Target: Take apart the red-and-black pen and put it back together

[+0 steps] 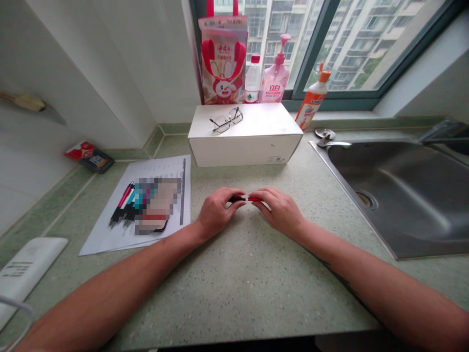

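On the head camera, I had both forearms reaching out over a speckled green tabletop (234,298), with the hands meeting near the middle. The left hand (219,212) and right hand (279,211) were close together, with a slim pen (247,199) held between them. Its black end was at the left hand's fingers (234,204) and its red end at the right hand's fingers (258,204). The fingers of both hands were curled in and pinching it, just above the tabletop. I could not tell whether the pen was one piece or two, since the fingers covered its middle.

To the left lay a paper sheet (165,168), with pens (122,205) and a pixelated object (157,205) I could not make out on top of it. Farther left were a red packet (90,156) and, on the near side, a white device (27,274). Straight ahead and far off stood a white box (245,146) with glasses (226,120) on its lid. Behind it stood a printed bag (223,58), a water bottle (252,80), a pink pump bottle (276,73) and an orange-capped bottle (313,95), which leaned against the box. A steel sink (399,195) was set into the tabletop on the right.
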Demonstrator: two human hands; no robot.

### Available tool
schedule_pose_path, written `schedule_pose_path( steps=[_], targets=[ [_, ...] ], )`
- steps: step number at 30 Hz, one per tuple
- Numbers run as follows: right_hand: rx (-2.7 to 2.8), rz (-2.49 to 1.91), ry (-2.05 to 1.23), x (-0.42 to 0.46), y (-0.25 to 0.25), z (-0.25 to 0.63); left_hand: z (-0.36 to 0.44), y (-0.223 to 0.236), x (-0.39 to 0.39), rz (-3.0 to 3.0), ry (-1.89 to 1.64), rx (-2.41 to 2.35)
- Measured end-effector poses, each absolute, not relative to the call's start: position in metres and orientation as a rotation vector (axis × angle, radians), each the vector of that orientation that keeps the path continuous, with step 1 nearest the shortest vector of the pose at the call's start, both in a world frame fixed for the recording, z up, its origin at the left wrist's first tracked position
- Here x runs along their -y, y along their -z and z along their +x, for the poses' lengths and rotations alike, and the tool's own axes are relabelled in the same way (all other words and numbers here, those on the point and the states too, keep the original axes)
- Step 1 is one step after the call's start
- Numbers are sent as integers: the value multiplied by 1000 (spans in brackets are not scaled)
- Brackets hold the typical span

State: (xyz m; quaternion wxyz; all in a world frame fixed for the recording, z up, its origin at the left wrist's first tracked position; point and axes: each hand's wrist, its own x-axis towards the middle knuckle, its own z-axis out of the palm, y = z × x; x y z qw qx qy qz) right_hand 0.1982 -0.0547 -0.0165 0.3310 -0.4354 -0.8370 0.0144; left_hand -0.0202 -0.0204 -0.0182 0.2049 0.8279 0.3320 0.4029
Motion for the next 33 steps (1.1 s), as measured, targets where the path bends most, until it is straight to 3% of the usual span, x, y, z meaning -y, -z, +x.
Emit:
schedule_pose_path(
  steps=[21,33],
  targets=[
    [2174,-1215,-315,61,20,192,-20,18,21,2489,-1177,-784],
    [2126,-1302,-207,58,20,195,-21,15,21,2248,-1152,-972]
  ],
)
